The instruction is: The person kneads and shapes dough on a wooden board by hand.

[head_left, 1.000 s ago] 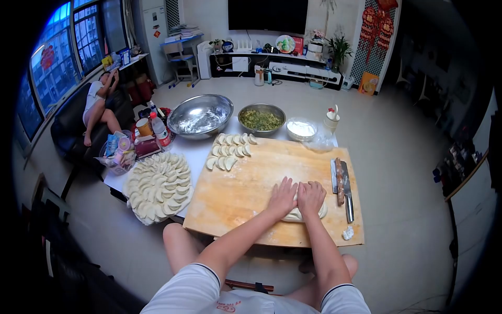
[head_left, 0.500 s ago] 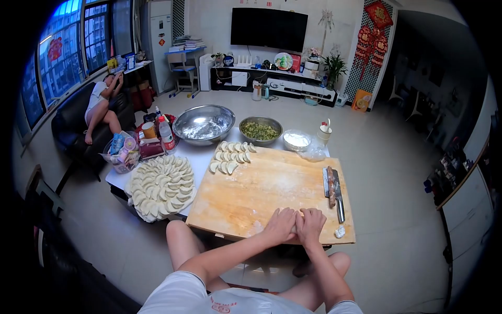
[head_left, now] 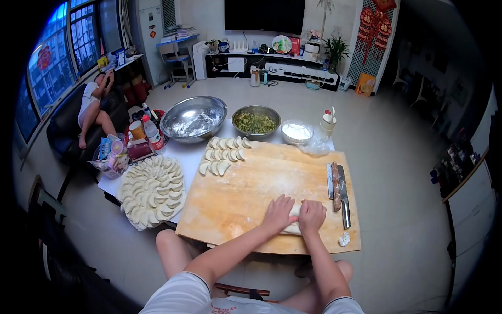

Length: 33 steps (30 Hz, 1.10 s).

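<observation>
L hand [head_left: 278, 215] & R hand [head_left: 313, 215] both closed round the pale dough [head_left: 291, 228], near edge of the wooden board [head_left: 246, 193], right of its middle; R fingers curled over it, L fingers laid close tog., thumb on the dough; what the hidden fingertips pinch, can't tell. Risks, imo: dough cd stick to the wood & tear if flour's too thin under it, as the whitest dusting lies farther up the board; hard leaning at the near edge cd tip or slide the board, esp. if it overhangs the table [head_left: 178, 150] (support underneath not visible). Knife [head_left: 343, 191] & rolling pin [head_left: 336, 193] lie on board's right side, pin apparently over the blade, so a wide R arm swing cd knock 'em. Textures: dough smooth, soft-looking, rounded; board flat, yellowish w/ powdery smears; crescent dumplings [head_left: 223, 168] in rows at board's far left corner, matte; a round spread of more dumplings [head_left: 152, 191] left of board. Beyond board's far edge: shiny steel basin [head_left: 180, 112] w/ flour streaks, smaller metal bowl [head_left: 255, 137] of chopped green filling, white powder [head_left: 297, 130] in a bowl beside crinkly plastic bag [head_left: 316, 145].
</observation>
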Motion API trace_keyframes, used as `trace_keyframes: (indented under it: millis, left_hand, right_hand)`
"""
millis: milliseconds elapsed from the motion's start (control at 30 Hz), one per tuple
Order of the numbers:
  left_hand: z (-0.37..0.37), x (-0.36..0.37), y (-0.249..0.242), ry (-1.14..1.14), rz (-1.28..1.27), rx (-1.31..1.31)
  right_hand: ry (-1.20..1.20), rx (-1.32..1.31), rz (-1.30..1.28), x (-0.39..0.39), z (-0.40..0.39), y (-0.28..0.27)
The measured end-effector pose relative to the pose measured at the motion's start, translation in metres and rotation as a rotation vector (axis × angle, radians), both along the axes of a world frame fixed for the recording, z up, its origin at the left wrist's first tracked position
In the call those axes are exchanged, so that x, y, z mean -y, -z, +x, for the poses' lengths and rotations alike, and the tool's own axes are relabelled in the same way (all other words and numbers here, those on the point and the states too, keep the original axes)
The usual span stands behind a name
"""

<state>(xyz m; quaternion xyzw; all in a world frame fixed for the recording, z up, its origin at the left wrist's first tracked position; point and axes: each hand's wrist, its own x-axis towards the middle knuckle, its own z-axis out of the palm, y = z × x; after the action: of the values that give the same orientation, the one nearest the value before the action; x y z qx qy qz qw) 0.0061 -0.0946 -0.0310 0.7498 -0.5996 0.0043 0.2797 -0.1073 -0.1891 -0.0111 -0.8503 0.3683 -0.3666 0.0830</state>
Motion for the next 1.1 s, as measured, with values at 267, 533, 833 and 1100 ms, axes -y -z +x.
trace_keyframes:
  millis: [267, 533, 833, 1100]
  left_hand:
    - [0.009, 0.011, -0.007, -0.009, 0.036, -0.015]
    - [-0.011, -0.057, -0.051, 0.220, -0.009, -0.027]
    - [-0.047, -0.103, -0.036, 0.184, -0.296, 0.222]
    - [-0.006, -0.044, -0.002, 0.143, -0.104, -0.096]
  right_hand:
    - [0.072, -0.119, 0.053, 0.012, 0.019, -0.006]
    - [-0.183, 0.044, 0.033, -0.041, -0.038, -0.022]
    - [-0.162, -0.026, -0.317, -0.104, -0.060, -0.022]
    - [-0.131, 0.065, -0.198, -0.047, -0.010, -0.011]
